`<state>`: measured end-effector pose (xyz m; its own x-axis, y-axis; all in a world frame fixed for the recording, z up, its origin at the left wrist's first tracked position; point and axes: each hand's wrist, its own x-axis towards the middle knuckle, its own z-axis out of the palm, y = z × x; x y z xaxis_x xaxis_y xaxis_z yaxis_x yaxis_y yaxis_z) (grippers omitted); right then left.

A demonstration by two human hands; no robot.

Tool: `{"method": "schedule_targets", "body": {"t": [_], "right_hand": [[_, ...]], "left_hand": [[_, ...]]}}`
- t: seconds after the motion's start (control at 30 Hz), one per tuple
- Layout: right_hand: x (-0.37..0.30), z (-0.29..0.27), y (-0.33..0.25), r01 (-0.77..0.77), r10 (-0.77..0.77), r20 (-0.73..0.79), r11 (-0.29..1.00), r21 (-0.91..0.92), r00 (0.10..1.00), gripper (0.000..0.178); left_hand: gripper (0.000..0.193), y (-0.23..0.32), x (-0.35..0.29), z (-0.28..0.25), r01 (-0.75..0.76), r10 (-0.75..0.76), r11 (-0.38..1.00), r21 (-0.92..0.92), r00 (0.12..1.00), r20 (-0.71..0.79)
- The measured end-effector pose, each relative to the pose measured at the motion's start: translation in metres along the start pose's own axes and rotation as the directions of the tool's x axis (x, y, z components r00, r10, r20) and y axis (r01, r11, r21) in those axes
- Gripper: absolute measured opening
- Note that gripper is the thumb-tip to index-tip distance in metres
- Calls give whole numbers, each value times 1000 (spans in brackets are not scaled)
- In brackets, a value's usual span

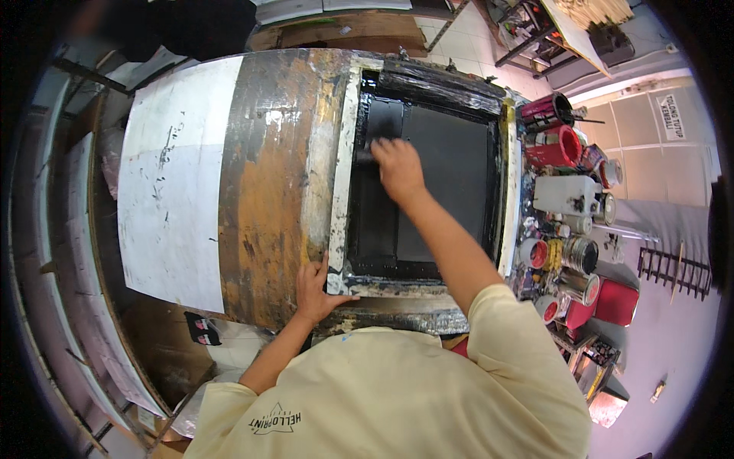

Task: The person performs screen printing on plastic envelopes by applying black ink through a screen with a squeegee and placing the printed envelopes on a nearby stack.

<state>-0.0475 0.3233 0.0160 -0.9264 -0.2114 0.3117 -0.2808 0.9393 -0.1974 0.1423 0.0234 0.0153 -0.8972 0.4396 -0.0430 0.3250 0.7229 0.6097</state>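
Note:
A screen printing frame [342, 183] with black mesh [447, 168] and dark, ink-smeared borders lies on the worktable. My right hand [399, 170] is over the left part of the mesh, fingers curled in and closed. Whatever they hold, if anything, is hidden against the black surface, where a blurred dark patch shows just beyond the fingers. My left hand [312, 292] rests at the frame's near left corner, thumb and fingers spread apart, holding nothing.
A stained wooden board [264, 183] and a white sheet [172, 191] cover the table's left part. Ink cans [556, 145], a white jug [566, 194] and several tubs crowd the right edge. Shelving [84, 252] stands left. A person in dark clothing [183, 27] is at the far left.

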Motion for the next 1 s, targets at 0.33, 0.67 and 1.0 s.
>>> {"method": "schedule_targets", "body": {"t": [0.33, 0.67, 1.0], "right_hand": [[137, -27, 80, -114, 100, 292, 993, 31, 951, 33], [14, -107, -10, -128, 83, 250, 977, 170, 965, 37], [-167, -160, -145, -106, 90, 342, 994, 29, 935, 40]], "left_hand": [[130, 11, -3, -10, 18, -19, 999, -28, 999, -27], [130, 12, -5, -13, 7, -8, 999, -49, 1000, -3], [115, 30, -4, -29, 88, -78, 901, -424, 996, 42]]}}
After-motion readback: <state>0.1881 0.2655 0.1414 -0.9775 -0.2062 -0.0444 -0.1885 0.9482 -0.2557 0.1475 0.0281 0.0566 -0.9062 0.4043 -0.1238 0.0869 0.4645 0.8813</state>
